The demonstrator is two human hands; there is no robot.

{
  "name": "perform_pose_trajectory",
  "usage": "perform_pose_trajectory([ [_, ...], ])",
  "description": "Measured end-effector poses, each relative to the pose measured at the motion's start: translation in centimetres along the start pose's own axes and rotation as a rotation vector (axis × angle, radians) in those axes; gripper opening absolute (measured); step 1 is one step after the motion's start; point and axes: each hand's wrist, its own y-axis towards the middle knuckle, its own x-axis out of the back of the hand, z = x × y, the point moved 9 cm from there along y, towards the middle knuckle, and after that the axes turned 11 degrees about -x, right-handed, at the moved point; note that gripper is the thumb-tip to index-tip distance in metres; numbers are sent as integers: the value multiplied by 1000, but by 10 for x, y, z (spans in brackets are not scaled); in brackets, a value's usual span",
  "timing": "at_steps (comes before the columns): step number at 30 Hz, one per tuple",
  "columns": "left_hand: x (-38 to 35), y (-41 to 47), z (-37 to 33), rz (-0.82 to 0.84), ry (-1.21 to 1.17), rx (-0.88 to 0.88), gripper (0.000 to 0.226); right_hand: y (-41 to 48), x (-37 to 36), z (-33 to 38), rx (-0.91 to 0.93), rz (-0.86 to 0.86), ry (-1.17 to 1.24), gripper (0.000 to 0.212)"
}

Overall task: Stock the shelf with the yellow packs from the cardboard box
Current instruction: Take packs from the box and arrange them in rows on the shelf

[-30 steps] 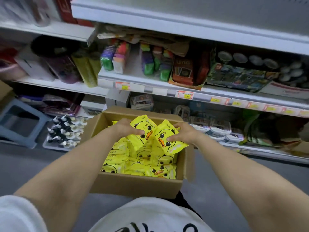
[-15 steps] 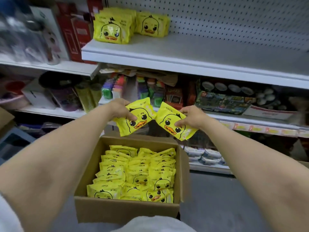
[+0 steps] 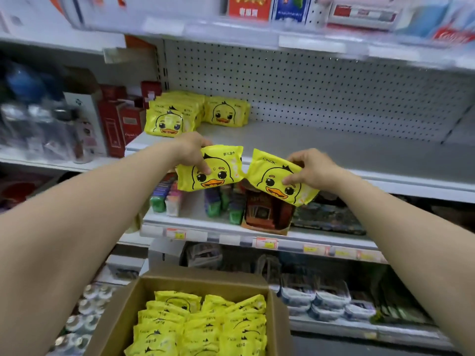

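Yellow packs [image 3: 203, 325] with a duck's face printed on them fill the cardboard box [image 3: 120, 322] well below the fingers. They stand on edge in tight rows, and the box is open at the top. Above it, the person holds two more of the same packs in the air, just in front of the white shelf [image 3: 334, 150].

The left hand [image 3: 191, 152] grips the left pack [image 3: 213, 170] at its upper left corner, fingers [image 3: 205, 167] curled onto the printed face. The right hand [image 3: 312, 169] pinches the right pack [image 3: 277, 183] along its upper right edge. That pack is tilted, with its far corner dipping toward the right forearm. The inner corners of the two packs come together between the hands. I cannot tell whether they touch.

Beyond the left fingers, shelved packs [image 3: 169, 119] stand upright facing out. A second stack [image 3: 227, 111] sits behind and to their right, against the pegboard [image 3: 334, 93].

Under both sets of fingers, the lower shelf [image 3: 257, 236] carries small coloured bundles [image 3: 167, 199] and an orange display carton [image 3: 267, 211]. The carton is open at the front, with dark card decks inside. Off to the left of the left fingers, red boxes [image 3: 115, 124] stand on the neighbouring shelf.
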Motion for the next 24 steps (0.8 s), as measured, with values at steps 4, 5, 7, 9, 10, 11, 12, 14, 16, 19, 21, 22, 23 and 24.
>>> perform_pose_trajectory([
  [4, 18, 27, 1, -24, 83, 4, 51, 17, 19, 11, 26, -3, -16, 30],
  [5, 22, 34, 2, -37, 107, 0, 56, 21, 23, 14, 34, -4, -17, 29],
  [7, 28, 48, 3, -57, 146, 5, 65, 29, 29, 18, 53, -3, -14, 29],
  [9, 30, 61, 5, -63, 163, 11, 74, 40, 33, 21, 71, 0, -21, 29],
  [10, 30, 67, 5, -69, 167, 7, 77, 46, 34, 22, 77, 4, -24, 28],
  [11, 31, 73, 5, -78, 174, 0, 80, 51, 35, 23, 81, 8, -27, 27],
  [12, 31, 79, 4, -82, 191, -11, 82, 58, 36, 23, 86, 10, -31, 26],
  [14, 27, 91, 5, -72, 218, -6, 83, 71, 37, 24, 96, 6, -40, 26],
  [16, 24, 103, 9, -50, 243, 23, 71, 84, 36, 25, 102, 7, -47, 27],
  [19, 25, 123, 14, -24, 292, 28, 53, 104, 33, 26, 115, 8, -89, 35],
  [21, 26, 140, 16, -17, 308, -16, 76, 116, 32, 28, 129, 14, -119, 37],
  [22, 27, 147, 16, -12, 320, -33, 83, 122, 32, 28, 130, 21, -116, 38],
  [23, 28, 153, 16, -8, 332, -45, 86, 128, 31, 28, 127, 32, -107, 40],
  [24, 29, 161, 18, 0, 344, -43, 87, 135, 30, 28, 123, 43, -103, 43],
])
